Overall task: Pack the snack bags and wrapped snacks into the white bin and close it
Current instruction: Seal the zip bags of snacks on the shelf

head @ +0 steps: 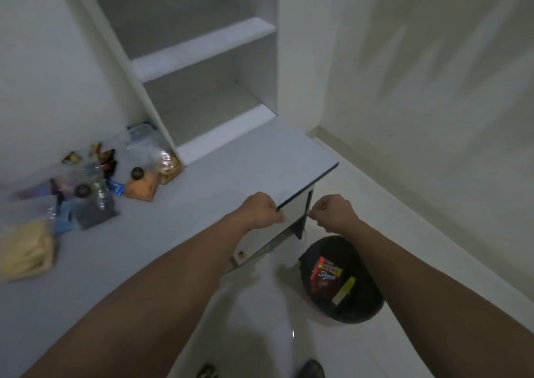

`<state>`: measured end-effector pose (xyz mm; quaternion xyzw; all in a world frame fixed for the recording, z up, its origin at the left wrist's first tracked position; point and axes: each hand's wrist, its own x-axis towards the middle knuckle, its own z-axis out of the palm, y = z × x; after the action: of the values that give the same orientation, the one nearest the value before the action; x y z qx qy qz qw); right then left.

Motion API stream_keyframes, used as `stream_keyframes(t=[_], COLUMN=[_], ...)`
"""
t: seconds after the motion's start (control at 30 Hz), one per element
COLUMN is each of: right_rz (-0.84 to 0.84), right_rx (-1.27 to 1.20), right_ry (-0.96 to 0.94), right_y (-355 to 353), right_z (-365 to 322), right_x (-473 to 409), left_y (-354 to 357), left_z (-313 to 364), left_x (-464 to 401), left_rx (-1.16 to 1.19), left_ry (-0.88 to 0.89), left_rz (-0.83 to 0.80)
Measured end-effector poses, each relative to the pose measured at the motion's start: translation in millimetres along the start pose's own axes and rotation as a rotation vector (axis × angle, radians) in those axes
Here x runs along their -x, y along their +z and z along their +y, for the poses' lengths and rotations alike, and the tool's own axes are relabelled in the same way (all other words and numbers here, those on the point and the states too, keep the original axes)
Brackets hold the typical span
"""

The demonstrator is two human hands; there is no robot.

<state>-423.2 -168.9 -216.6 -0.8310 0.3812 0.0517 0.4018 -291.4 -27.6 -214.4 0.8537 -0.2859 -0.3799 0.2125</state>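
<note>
Several snack bags and wrapped snacks [95,186] lie scattered on the grey desk top [202,204] at the left, among them an orange bag [141,188] and a pale yellow bag [26,250]. On the floor by the desk's right end stands a round bin with a black liner [364,305]. A red snack packet [325,279] and a yellow wrapped snack [344,291] lie inside it. My left hand [260,210] is curled at the desk's right edge. My right hand [333,212] is pinched shut just beyond that edge, above the bin. Nothing shows in either hand.
White open shelves [208,50] rise at the back of the desk. A white wall [433,117] closes the right side, with pale floor tiles [260,319] below. My shoe [310,369] shows at the bottom.
</note>
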Motion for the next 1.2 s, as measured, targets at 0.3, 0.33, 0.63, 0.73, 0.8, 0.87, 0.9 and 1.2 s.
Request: stream_keyframes(t=[0.3,0.33,0.63,0.73,0.8,0.87,0.9,1.2], right_rz=[-0.132,-0.146,-0.242,-0.281,-0.305,-0.335,-0.355,-0.438], right_rx=[0.025,0.031,0.075,0.107,0.136,0.157,0.166,0.086], right_ry=[-0.201,-0.226,-0.357,-0.383,-0.396,-0.412,-0.416,-0.391], right_y=[95,110,241,275,296,314,324,395], right_z=[-177,-197,-340,-371,-388,-403,-411,-448], right_x=[26,30,61,61,59,53,48,-14], left_y=[-127,-139,-223,-239,-248,-256,-261,-300], left_z=[-134,-151,-288,-325,-348,-370,-380,-437], left_x=[109,122,213,226,229,230,229,185], left_rx=[0.034,0.049,0.055,0.109,0.147,0.188,0.213,0.341], left_ry=[-0.074,-0.085,-0.165,-0.232,-0.272,-0.317,-0.343,-0.503], left_rz=[0.179,0.193,0.344,0.398,0.436,0.474,0.496,0.662])
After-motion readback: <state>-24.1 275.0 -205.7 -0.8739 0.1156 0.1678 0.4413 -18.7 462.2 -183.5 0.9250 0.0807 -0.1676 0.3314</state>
